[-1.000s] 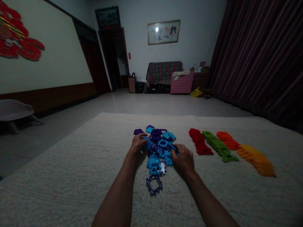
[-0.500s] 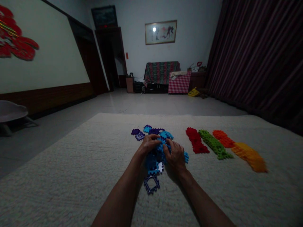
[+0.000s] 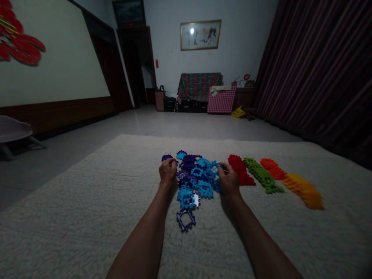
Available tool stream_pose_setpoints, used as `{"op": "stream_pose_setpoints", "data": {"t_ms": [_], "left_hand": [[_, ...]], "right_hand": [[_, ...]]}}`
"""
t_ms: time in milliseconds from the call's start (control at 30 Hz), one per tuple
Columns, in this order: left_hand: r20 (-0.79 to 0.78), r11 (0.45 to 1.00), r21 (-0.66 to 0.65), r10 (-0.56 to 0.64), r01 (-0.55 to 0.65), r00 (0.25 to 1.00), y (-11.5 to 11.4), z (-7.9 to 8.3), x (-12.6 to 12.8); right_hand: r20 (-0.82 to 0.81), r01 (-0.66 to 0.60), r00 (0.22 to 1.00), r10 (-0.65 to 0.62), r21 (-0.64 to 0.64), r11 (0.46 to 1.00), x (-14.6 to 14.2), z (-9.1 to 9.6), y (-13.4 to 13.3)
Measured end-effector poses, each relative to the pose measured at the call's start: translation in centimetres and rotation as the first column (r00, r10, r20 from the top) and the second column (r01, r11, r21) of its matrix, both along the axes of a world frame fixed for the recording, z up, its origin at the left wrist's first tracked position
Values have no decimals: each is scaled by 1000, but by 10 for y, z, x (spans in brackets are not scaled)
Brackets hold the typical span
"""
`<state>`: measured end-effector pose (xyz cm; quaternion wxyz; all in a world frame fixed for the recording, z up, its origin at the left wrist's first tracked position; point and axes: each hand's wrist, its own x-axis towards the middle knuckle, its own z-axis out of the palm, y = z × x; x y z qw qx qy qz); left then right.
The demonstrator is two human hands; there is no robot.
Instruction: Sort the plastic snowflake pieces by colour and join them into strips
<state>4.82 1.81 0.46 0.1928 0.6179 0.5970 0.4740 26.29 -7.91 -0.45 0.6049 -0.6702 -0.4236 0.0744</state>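
A loose pile of blue and purple plastic interlocking pieces with toothed edges lies on the pale mat between my hands. At its left edge is my left hand, with fingers curled together; whatever they pinch is hidden. On the right side, my right hand has thumb and fingers closed at the rim of a light-blue interlocking piece. Nearer to me lie a light-blue square piece and a dark purple open-centred frame piece. Behind my left hand, a purple piece shows in part.
To the right lie a red row, a green row, an orange group and a yellow-orange row of similar pieces. The mat covers the tiled floor here. A low stool stands at far left.
My hands were together over the middle of the pile. They have moved apart, left hand to the left and right hand to the right, uncovering the blue and purple pieces.
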Motion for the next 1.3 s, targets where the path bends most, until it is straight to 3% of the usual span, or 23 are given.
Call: {"op": "stream_pose_setpoints", "data": {"t_ms": [133, 267, 367, 467, 567, 667, 867, 1067, 1300], "left_hand": [[-165, 998, 49, -32, 41, 986, -1, -11, 5], [-182, 990, 62, -111, 124, 977, -3, -15, 11], [-142, 983, 61, -161, 171, 977, -4, -19, 11], [-88, 977, 93, -183, 191, 979, -6, -21, 10], [-39, 979, 71, -191, 193, 981, -12, -19, 6], [-22, 974, 65, -217, 218, 976, -26, -15, -3], [-219, 917, 27, -382, 397, 898, -56, -19, -19], [-280, 926, -23, -369, 378, 886, -58, -24, -18], [-143, 930, 26, -358, 366, 923, -49, -25, -23]], "right_hand": [[146, 71, 987, -60, -75, 995, 19, -8, 2], [412, 161, 896, -165, 44, 986, 13, -8, -5], [505, 30, 860, -76, 100, 995, -6, -4, -13], [569, -199, 811, 136, 50, 979, -31, -3, -24], [597, -307, 752, 279, -57, 950, -52, -5, -36], [620, -304, 714, 326, -146, 942, -63, -7, -42], [676, -247, 650, 347, -244, 938, -65, -8, -43], [683, -258, 644, 344, -230, 938, -66, -7, -44], [683, -287, 666, 298, -134, 948, -63, -12, -41]]}}
